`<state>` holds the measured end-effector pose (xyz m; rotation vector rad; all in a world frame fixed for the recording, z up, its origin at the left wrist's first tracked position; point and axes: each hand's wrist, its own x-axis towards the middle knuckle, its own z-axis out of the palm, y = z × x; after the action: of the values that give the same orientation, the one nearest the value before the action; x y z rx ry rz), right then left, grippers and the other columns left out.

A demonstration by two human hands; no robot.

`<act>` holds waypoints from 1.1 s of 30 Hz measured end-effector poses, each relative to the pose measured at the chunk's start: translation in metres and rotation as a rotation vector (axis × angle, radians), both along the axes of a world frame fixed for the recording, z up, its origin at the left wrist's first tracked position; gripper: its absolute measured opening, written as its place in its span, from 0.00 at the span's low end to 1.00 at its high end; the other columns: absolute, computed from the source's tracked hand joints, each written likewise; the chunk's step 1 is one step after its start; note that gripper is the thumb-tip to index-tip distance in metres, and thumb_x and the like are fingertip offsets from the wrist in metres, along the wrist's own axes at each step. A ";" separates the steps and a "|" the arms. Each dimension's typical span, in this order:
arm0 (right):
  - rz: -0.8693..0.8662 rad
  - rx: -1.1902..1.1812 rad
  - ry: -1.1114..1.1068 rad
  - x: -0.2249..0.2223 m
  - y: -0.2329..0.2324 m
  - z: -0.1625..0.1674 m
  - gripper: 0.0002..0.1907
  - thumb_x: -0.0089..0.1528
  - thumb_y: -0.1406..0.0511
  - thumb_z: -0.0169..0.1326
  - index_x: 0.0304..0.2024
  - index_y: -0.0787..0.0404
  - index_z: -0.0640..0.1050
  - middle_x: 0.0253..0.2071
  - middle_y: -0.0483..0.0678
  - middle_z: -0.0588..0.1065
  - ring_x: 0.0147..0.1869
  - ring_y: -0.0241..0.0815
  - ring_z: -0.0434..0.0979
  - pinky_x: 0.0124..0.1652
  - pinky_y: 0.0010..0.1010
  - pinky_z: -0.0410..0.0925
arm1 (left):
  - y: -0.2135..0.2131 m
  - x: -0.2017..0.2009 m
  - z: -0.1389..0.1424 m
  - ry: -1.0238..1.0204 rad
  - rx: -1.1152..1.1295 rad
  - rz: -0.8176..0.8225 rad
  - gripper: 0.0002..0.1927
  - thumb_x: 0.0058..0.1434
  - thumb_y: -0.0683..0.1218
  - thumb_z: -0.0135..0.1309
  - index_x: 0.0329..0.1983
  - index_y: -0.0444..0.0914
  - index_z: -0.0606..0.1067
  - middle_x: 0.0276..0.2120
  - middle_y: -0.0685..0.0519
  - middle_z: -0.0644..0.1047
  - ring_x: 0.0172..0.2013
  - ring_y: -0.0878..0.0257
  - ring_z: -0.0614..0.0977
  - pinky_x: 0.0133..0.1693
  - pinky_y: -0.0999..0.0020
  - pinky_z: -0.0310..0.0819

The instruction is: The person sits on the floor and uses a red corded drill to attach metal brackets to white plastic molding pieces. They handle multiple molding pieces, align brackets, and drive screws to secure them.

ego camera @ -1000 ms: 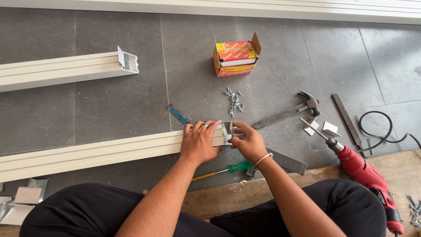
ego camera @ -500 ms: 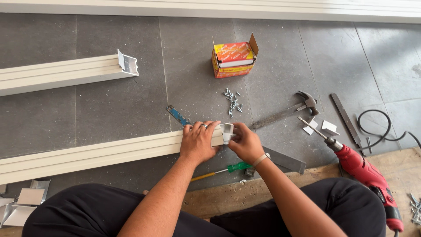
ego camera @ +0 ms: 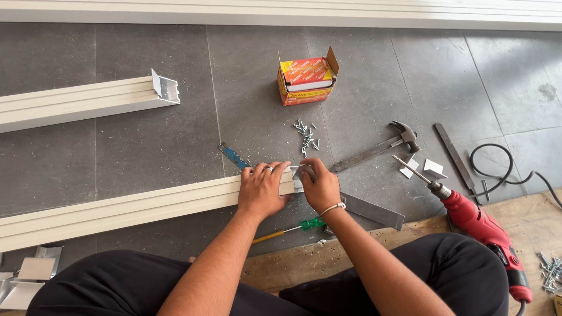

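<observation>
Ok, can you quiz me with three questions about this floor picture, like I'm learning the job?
1. True or false: the left hand presses on the long white channel.
2. What does the right hand hold at the channel's end? A) hammer B) small metal bracket C) drill
3. What lies loose just below the orange box?

Key:
1. True.
2. B, the small metal bracket.
3. A pile of screws.
</observation>
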<state>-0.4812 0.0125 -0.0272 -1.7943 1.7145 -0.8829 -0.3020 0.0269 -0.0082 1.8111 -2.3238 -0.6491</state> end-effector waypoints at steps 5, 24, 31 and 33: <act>-0.055 -0.152 0.136 0.014 0.008 0.003 0.10 0.63 0.66 0.56 0.47 0.57 0.76 0.36 0.55 0.79 0.40 0.58 0.80 0.40 0.45 0.72 | -0.001 -0.002 -0.003 -0.010 0.011 -0.002 0.48 0.50 0.60 0.69 0.71 0.53 0.58 0.65 0.59 0.69 0.65 0.61 0.67 0.63 0.54 0.53; -0.248 0.079 -0.070 0.008 0.024 0.025 0.06 0.58 0.65 0.60 0.37 0.59 0.81 0.32 0.50 0.83 0.31 0.43 0.84 0.33 0.33 0.74 | 0.001 -0.005 -0.003 -0.049 0.018 -0.023 0.48 0.49 0.64 0.69 0.70 0.53 0.59 0.64 0.58 0.69 0.64 0.61 0.67 0.62 0.53 0.55; 0.090 0.118 0.287 -0.003 -0.001 0.039 0.06 0.56 0.64 0.60 0.33 0.59 0.82 0.30 0.51 0.82 0.35 0.51 0.84 0.39 0.38 0.75 | 0.003 -0.007 -0.001 -0.037 -0.001 -0.017 0.49 0.47 0.64 0.70 0.70 0.54 0.59 0.64 0.59 0.70 0.64 0.62 0.67 0.62 0.53 0.54; 0.042 0.311 0.203 -0.006 0.003 0.047 0.08 0.57 0.62 0.59 0.35 0.59 0.81 0.30 0.49 0.82 0.31 0.50 0.85 0.38 0.36 0.76 | 0.001 -0.005 0.002 -0.039 -0.006 -0.012 0.49 0.47 0.63 0.70 0.70 0.53 0.59 0.64 0.59 0.70 0.64 0.61 0.67 0.62 0.54 0.54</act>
<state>-0.4876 0.0151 0.0193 -1.7456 1.8143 -0.3984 -0.3071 0.0280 -0.0060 1.8246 -2.3599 -0.6135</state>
